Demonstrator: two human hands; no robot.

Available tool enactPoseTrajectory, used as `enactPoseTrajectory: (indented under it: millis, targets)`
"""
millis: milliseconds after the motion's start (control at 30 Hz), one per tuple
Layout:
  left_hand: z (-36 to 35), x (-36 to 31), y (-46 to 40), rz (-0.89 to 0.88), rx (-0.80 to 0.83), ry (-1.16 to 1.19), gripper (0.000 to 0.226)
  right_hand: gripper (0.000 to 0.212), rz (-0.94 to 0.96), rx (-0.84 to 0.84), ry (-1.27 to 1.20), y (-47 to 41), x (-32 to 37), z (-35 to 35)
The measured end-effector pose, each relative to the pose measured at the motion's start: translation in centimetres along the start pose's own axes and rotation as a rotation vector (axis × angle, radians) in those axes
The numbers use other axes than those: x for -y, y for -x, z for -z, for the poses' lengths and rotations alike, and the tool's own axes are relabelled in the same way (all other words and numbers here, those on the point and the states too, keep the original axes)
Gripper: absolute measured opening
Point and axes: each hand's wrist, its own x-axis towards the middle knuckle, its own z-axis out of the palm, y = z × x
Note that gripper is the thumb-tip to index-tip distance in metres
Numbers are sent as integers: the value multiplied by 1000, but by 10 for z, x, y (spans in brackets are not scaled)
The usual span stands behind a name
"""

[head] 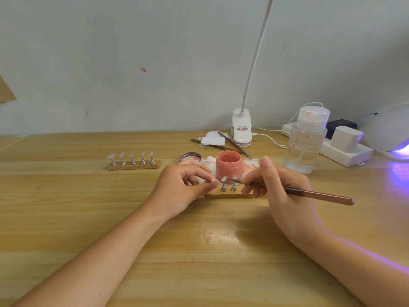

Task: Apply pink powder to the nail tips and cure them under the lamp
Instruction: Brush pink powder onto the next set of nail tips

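Head view | our left hand fingers pinch a pink nail tip | our right hand fingers grip the brush | open jar holds pink powder

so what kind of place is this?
Likely a home nail-art desk: open jar of pink powder, wooden strip of metal nail-tip stands, white curing lamp glowing purple on a wooden table.
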Motion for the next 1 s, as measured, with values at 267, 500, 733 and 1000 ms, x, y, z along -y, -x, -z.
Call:
enactPoseTrajectory:
  millis: [267,500,733,1000]
  targets:
    - [-1,2,-1,30,-17,-64,25,42,22,80,99,1,-1,-1]
    - [0,1,1,73,7,-85,17,37,45,183,172,3,1,-1]
    - [-1,0,0,85,28,-62,10,31,120,173,237,1,1,-2]
    - [-1,1,1,78,28,-67,10,32,118,201,231,2,1,-2]
